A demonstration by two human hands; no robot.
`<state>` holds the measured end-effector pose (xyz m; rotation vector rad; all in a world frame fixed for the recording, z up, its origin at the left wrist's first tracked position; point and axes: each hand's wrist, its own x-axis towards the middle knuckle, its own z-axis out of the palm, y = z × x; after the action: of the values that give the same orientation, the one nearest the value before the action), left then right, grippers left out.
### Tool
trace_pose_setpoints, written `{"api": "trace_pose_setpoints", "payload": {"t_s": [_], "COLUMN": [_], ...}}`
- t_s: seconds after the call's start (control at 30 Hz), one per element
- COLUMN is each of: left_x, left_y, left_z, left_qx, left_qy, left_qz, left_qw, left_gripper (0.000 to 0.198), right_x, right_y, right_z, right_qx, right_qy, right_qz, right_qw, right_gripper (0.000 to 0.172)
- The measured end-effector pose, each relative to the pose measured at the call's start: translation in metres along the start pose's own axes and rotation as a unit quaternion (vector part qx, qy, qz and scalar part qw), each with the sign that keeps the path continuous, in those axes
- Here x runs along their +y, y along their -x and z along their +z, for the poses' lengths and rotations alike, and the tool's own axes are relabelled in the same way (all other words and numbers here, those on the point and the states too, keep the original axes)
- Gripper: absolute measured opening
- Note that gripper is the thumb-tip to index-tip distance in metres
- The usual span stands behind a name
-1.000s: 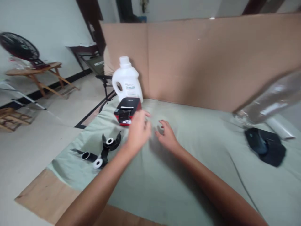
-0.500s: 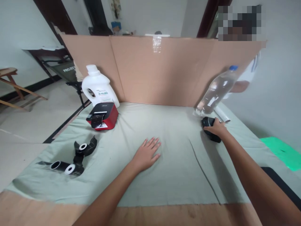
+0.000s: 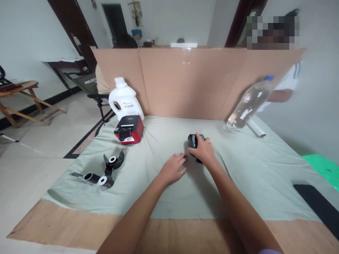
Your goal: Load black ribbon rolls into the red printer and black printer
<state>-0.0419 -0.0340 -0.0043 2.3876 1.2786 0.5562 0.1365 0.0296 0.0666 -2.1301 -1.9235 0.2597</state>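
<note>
My right hand point(image 3: 203, 150) is wrapped over a black boxy device point(image 3: 192, 140) with a glossy dark panel, in the middle of the cloth. The fingers and palm hide much of it. Just to its left my left hand point(image 3: 174, 168) rests on the pale green cloth point(image 3: 169, 201), fingers stretched out and holding nothing. The left fingertips come near the device; contact cannot be made out. Further left stand a red-and-black label printer point(image 3: 129, 129) and, in front of it, black ribbon rolls point(image 3: 106, 173) with white cores and loose black film.
A white jug point(image 3: 125, 100) and a tilted clear bottle point(image 3: 249, 102) lean by the cardboard panel point(image 3: 185, 84) at the back. Beside the bottle lies a silvery tube point(image 3: 256, 128). A black flat object point(image 3: 317, 204) is at the right edge. A person is partly visible behind the panel.
My right hand has brought the black device from the right side, near the bottle, to the middle beside my left hand. My left hand stays flat on the cloth. The camera view has shifted left.
</note>
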Motion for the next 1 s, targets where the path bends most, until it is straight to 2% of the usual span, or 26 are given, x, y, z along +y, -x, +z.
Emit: {"api": "trace_pose_setpoints", "payload": {"t_s": [0.13, 0.27, 0.37, 0.47, 0.57, 0.67, 0.73, 0.87, 1.0], "left_x": [-0.004, -0.005, -0.004, -0.002, -0.003, -0.006, -0.007, -0.007, -0.005], "left_y": [0.003, 0.003, 0.003, 0.004, 0.003, 0.002, 0.001, 0.001, 0.004], "left_z": [-0.003, -0.004, -0.006, -0.007, -0.005, -0.001, 0.002, 0.002, -0.002], "left_qx": [0.062, 0.081, 0.081, 0.082, 0.091, 0.075, 0.041, 0.004, -0.001], "left_qy": [0.095, 0.121, 0.127, 0.129, 0.116, 0.062, 0.024, -0.005, -0.005], "left_qz": [-0.027, -0.041, -0.042, -0.046, -0.048, -0.051, -0.051, -0.055, -0.069], "left_qw": [0.993, 0.989, 0.988, 0.987, 0.988, 0.994, 0.998, 0.998, 0.998], "left_gripper": [0.025, 0.018, 0.017, 0.017, 0.027, 0.059, 0.076, 0.077, 0.075], "right_x": [-0.025, -0.035, -0.034, -0.022, -0.002, 0.013, 0.017, 0.02, 0.024], "right_y": [0.009, 0.016, 0.018, 0.015, 0.012, 0.015, 0.02, 0.025, 0.028], "right_z": [0.015, 0.028, 0.03, 0.025, 0.019, 0.021, 0.027, 0.043, 0.05], "right_qx": [0.017, 0.024, 0.028, 0.004, -0.033, -0.05, -0.031, 0.039, 0.049], "right_qy": [0.0, 0.012, 0.026, 0.002, -0.039, -0.07, -0.084, -0.094, -0.131], "right_qz": [-0.01, -0.019, -0.017, -0.02, -0.019, -0.034, -0.052, -0.104, -0.127], "right_qw": [1.0, 0.999, 0.999, 1.0, 0.999, 0.996, 0.995, 0.989, 0.982], "right_gripper": [0.091, 0.088, 0.09, 0.095, 0.097, 0.097, 0.095, 0.083, 0.075]}}
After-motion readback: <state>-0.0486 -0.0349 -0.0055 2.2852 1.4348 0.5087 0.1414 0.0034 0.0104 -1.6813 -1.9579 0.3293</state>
